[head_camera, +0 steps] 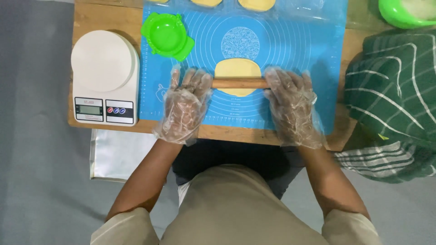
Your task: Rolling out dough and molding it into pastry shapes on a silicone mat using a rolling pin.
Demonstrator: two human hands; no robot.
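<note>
- You are rolling out the dough (237,68); it lies at the middle of the blue mat (290,50).
- Your left hand (185,106) and right hand (292,105) press flat, fingers spread, on the rolling pin's (239,83) ends.
- The pin's long axis runs from 9 to 3 o'clock.
- The next push, I judge, needs even pressure toward 12 o'clock.

A low wooden table (104,18) stood on a grey floor (32,172), evenly lit, possibly carpeted.
</note>
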